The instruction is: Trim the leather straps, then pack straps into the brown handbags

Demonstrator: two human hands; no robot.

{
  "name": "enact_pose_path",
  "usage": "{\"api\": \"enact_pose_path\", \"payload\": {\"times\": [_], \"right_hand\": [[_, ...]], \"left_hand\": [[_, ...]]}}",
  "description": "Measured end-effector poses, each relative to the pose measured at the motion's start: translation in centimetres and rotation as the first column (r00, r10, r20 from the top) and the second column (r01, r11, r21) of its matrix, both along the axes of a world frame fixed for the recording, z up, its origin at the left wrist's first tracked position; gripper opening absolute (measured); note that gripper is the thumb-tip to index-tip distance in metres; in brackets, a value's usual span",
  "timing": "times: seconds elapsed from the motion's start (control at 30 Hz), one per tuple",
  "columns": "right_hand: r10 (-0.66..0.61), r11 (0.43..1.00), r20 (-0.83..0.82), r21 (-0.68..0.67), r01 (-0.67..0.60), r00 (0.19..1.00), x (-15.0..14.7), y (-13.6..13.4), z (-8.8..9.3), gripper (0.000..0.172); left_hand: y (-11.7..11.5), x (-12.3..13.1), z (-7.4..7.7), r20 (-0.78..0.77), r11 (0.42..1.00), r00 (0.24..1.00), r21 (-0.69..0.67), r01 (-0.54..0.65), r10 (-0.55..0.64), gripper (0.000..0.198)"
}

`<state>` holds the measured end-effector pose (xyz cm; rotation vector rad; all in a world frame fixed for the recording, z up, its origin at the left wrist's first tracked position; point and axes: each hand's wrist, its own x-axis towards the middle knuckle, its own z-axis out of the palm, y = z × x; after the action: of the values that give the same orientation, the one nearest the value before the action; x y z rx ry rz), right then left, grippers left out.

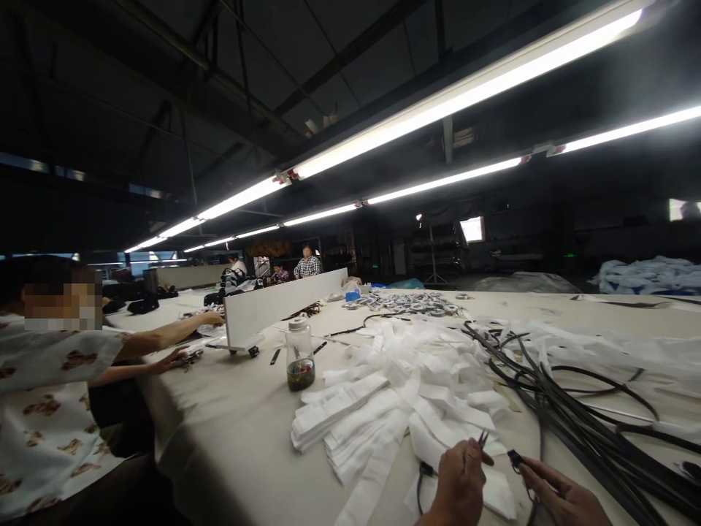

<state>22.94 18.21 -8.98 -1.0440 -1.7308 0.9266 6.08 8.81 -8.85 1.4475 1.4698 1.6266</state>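
My left hand point(460, 478), closed, grips a small dark tool point(483, 438) whose two pointed tips stick up; it looks like thread snips, but the fist hides its handles. To its right my right hand point(564, 497) pinches a small black buckle-like piece point(515, 459), from which a thin dark cord seems to hang. The two hands are a short way apart, near the table's front edge. Left of my left wrist, a black cord end point(425, 469) lies by the white strips. Just beyond both hands is a heap of flat white fabric strips point(377, 420).
Black cords point(569, 416) sprawl to the right. A clear jar point(299, 358) with dark contents stands left of the strips. Farther back are small grey pieces point(421, 302) and a low white divider point(285, 303). A co-worker point(49, 394) sits at left, hands on the table point(230, 431).
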Motion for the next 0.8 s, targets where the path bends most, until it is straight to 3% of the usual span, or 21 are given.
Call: {"api": "enact_pose_path", "payload": {"times": [0.1, 0.2, 0.37, 0.53, 0.8], "right_hand": [[-0.034, 0.996, 0.0, 0.076, 0.034, 0.999, 0.2, -0.1, 0.6, 0.056], [0.024, 0.985, -0.019, 0.17, -0.021, 1.0, 0.0, -1.6, 1.5, 0.05], [0.101, 0.961, -0.056, 0.265, -0.083, 0.993, -0.6, -3.7, 2.8, 0.038], [0.108, 0.962, -0.107, 0.263, -0.076, 0.988, -0.4, -2.6, 2.2, 0.032], [0.148, 0.953, -0.126, 0.283, -0.108, 0.981, -0.6, -2.7, 1.8, 0.027]], "left_hand": [[-0.2, -0.4, 0.7, 0.023, 1.0, 1.0, 0.009, 0.007, -0.008, 0.054], [-0.8, -0.5, 1.5, -0.027, 0.997, 0.999, 0.062, 0.049, -0.048, 0.046], [-1.8, -0.1, 2.1, -0.238, 0.996, 0.969, 0.045, 0.08, -0.067, 0.038], [-1.3, -0.3, 1.6, -0.383, 0.996, 0.92, 0.005, 0.089, -0.08, 0.036], [-1.7, -0.2, 1.8, -0.395, 0.998, 0.917, -0.006, 0.062, -0.059, 0.035]]}}
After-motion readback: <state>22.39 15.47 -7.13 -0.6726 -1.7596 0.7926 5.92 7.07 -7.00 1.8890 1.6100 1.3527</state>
